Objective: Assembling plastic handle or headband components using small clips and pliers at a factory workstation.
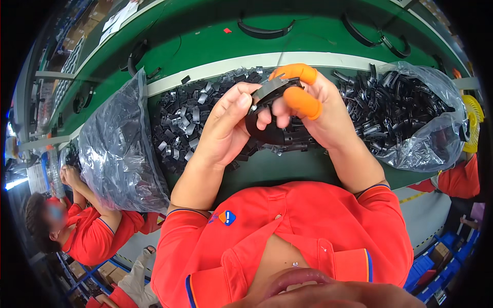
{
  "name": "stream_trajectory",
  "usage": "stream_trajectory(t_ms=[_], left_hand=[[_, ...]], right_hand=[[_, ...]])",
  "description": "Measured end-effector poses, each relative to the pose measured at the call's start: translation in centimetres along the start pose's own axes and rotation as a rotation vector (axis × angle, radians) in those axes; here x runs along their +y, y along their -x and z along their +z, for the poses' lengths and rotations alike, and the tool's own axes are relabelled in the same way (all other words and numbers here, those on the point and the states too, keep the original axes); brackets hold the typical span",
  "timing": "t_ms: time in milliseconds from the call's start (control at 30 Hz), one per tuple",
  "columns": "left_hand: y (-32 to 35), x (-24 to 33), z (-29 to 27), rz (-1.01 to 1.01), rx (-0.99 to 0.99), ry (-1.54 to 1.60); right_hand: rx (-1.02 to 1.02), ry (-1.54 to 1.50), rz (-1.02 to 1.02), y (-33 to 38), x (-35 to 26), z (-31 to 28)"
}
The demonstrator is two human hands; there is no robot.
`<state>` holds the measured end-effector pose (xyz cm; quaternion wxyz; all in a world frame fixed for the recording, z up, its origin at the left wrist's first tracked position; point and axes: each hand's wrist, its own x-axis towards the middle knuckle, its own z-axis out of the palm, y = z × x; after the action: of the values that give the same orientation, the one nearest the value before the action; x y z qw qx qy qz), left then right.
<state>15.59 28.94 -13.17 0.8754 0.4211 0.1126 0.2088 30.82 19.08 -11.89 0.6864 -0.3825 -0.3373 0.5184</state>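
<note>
Both my hands are raised over the bench around a black curved headband. My left hand grips its left side, thumb on top near the upper end. My right hand, with orange finger covers on thumb and forefinger, closes on the same upper end. There a small grey and black curved cover piece sits against the headband, partly behind my fingers; whether it is fastened cannot be seen. Loose small black cover pieces lie heaped left of my hands.
A clear plastic bag stands at the left. Longer black curved parts spill from another clear bag at the right. Beyond a pale rail, a green belt carries black headbands. A co-worker sits at the left.
</note>
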Motion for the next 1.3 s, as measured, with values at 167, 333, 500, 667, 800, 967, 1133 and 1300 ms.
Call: stream_trajectory(t_ms=[167,333,500,667,800,967,1133,1300], left_hand=[[0.0,-0.2,-0.2,-0.004,0.002,0.053],[0.2,0.0,0.2,-0.007,0.044,0.067],[0.1,0.0,0.0,-0.008,0.032,-0.008],[0.2,-0.1,0.4,-0.054,0.04,0.015],[0.3,-0.1,0.8,-0.074,0.064,0.044],[0.2,-0.4,0.7,0.003,0.086,-0.009],[0.0,-1.1,0.4,0.151,0.078,-0.075],[-0.6,-1.4,0.2,0.263,0.063,-0.328]], right_hand=[[0.014,-0.244,0.142,-0.3,0.2,-0.4],[0.158,0.455,-0.299,0.1,-0.3,0.5],[0.149,0.465,-0.323,0.1,-0.6,-0.2],[0.078,0.818,-0.399,-0.2,-1.2,-1.6],[0.111,0.755,-0.286,-0.2,-0.8,-1.8],[0.131,0.558,-0.244,-0.1,-0.6,-1.4],[0.048,0.318,0.034,0.1,-1.0,-1.3],[0.038,-0.13,0.12,0.4,0.0,-0.1]])
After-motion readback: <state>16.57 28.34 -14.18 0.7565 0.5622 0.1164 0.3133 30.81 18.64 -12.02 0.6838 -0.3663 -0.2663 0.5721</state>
